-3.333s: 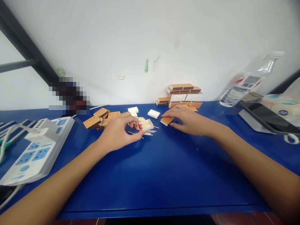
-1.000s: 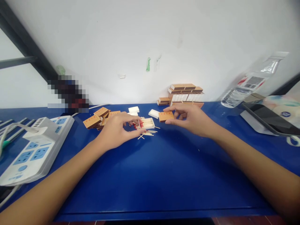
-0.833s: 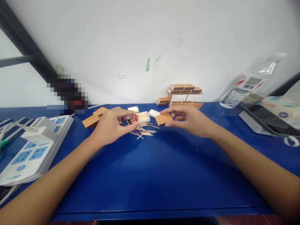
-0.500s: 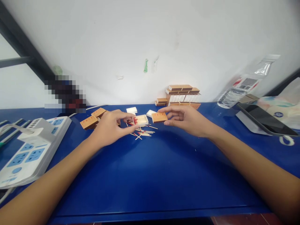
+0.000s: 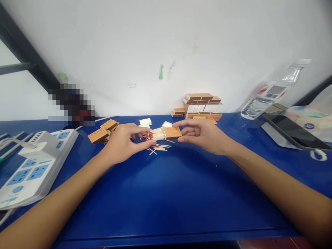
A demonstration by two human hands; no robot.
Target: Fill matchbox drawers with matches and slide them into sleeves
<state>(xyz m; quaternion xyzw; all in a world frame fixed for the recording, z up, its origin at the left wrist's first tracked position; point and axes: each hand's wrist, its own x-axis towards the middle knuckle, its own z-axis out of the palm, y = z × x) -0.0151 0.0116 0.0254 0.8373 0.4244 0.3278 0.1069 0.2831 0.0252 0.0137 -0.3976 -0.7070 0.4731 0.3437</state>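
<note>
Left hand [image 5: 126, 141]: clamped on match-filled white cardboard tray [image 5: 161, 138]
Right hand [image 5: 206, 136]: clamped on orange cardboard sleeve [image 5: 173, 132], touching tray
Loose red-tipped wooden matches [image 5: 162, 149]: near left hand

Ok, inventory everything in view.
tray: one, white, centre
matches: many, red-tipped, in and below tray
matchbox sleeve: one, orange, right of tray
matchbox pile: one, orange, left
stacked matchboxes: many, orange, rear right
small boxes: two or more, white, rear
power strip: one, white, left
adapter: one, white, left
bottle: one, clear, right
phone: one, black, right
packet: one, multicoloured, far right
table: one, blue, below
left hand: one, on tray
right hand: one, on sleeve
</note>
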